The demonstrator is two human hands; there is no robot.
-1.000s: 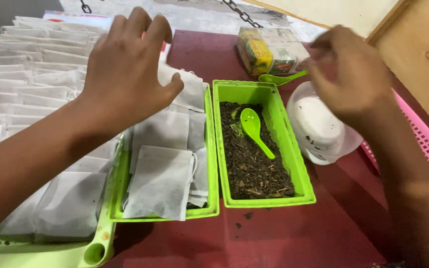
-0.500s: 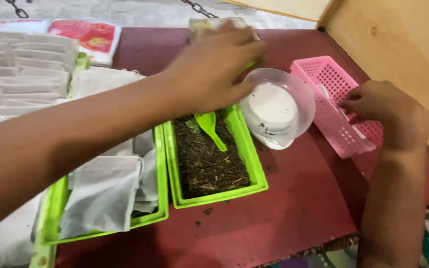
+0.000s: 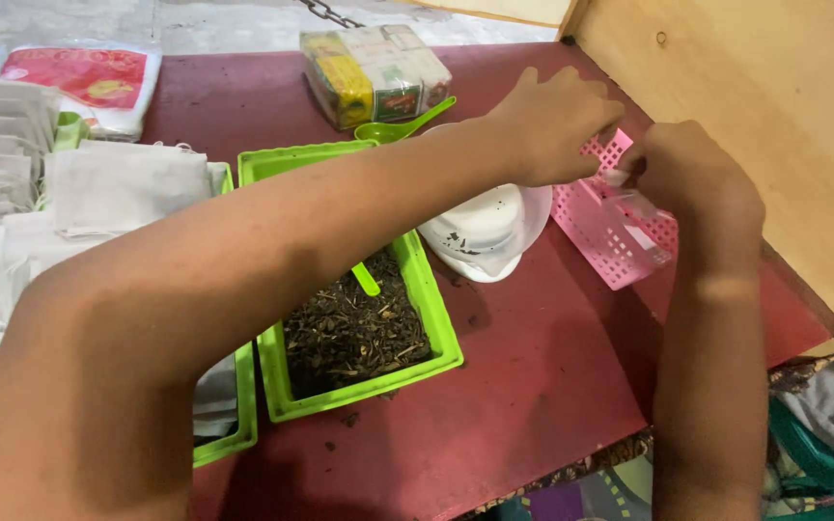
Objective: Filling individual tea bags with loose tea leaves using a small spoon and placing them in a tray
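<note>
Both hands meet over the pink basket [image 3: 610, 232] at the counter's right edge: left hand [image 3: 552, 125] pinches, fingers nearly closed, a small pale bag; right hand [image 3: 687, 178] curls onto it too. Bag-picking step, seemingly; opening it needs a fingertip grip.

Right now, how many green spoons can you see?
2. One green spoon lies on the red table beside the wrapped packet. The other spoon sits in the tray of dried leaves, mostly hidden by the left arm.
</note>
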